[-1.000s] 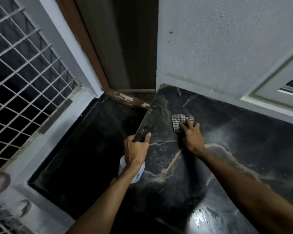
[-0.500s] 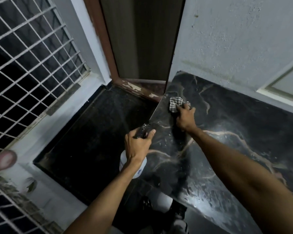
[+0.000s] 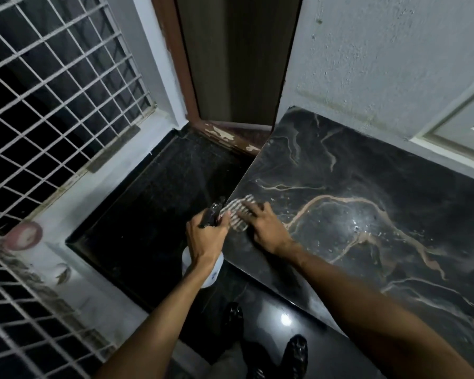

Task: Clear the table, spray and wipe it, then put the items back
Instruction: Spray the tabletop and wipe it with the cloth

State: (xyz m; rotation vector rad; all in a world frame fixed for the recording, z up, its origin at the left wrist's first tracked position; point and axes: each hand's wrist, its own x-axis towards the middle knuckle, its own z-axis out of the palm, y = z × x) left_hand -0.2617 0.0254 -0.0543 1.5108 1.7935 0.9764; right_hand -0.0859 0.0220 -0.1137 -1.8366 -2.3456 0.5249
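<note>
The table (image 3: 367, 187) is a black marble slab with tan veins, wet and speckled with droplets. A small checked cloth (image 3: 237, 213) lies at its left edge. My right hand (image 3: 266, 228) presses flat on the cloth with straight fingers. My left hand (image 3: 207, 236) grips a spray bottle (image 3: 203, 272) just off the table's left edge; its dark trigger head shows above my fingers and its white body below my wrist. The two hands nearly touch.
A white wall (image 3: 394, 64) backs the table, with a window frame (image 3: 449, 127) at the right. A dark doorway (image 3: 236, 64) stands behind the table corner. A metal grille (image 3: 52, 91) fills the left. Black floor (image 3: 148, 214) lies below, and my dark shoes (image 3: 293, 354) show at the bottom.
My right hand has dragged the cloth from the far left corner back along the left edge, close to my left hand. The camera has tilted down; the left hand keeps holding the bottle.
</note>
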